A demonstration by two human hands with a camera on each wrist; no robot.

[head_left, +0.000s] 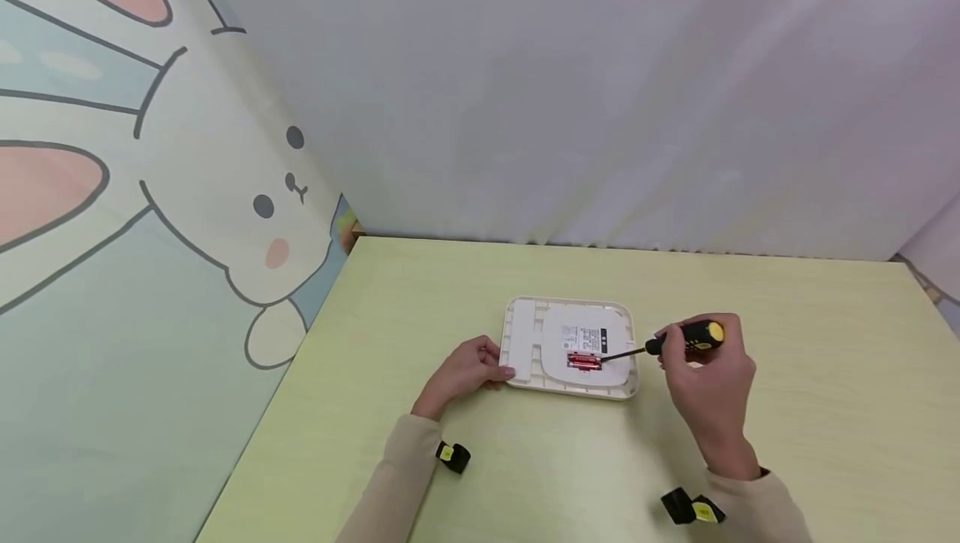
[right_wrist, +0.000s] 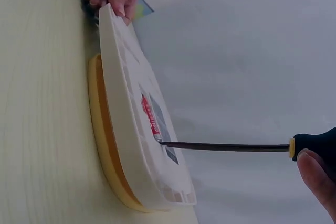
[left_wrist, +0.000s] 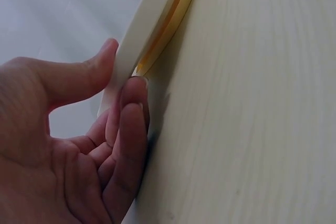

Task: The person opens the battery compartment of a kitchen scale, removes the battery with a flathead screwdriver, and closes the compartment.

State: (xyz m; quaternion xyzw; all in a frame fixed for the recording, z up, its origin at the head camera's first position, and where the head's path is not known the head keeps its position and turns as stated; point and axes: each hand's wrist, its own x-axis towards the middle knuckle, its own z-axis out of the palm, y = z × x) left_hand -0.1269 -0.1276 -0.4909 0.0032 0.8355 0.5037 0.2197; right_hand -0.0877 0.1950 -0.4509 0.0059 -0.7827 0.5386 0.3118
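Note:
A white plastic device (head_left: 528,331) with rounded corners lies face down, its ribbed back showing a label and an open battery slot. Red batteries (head_left: 584,361) sit side by side in that slot. My left hand (head_left: 467,372) pinches the device's left edge, thumb on top and fingers beneath, as the left wrist view shows the edge (left_wrist: 139,30) lifted off the table. With my right hand (head_left: 712,389) I grip the black and yellow handle of a screwdriver (right_wrist: 231,147). Its tip touches the right end of the batteries. The device's front side is hidden, except for a yellow rim (right_wrist: 102,135).
The device is on a pale yellow-green wood-grain table (head_left: 810,376). Behind the table hangs a light grey curtain (head_left: 570,93). A wall with a rabbit drawing (head_left: 202,151) stands at the left. Black straps with yellow tags (head_left: 453,457) are at both wrists.

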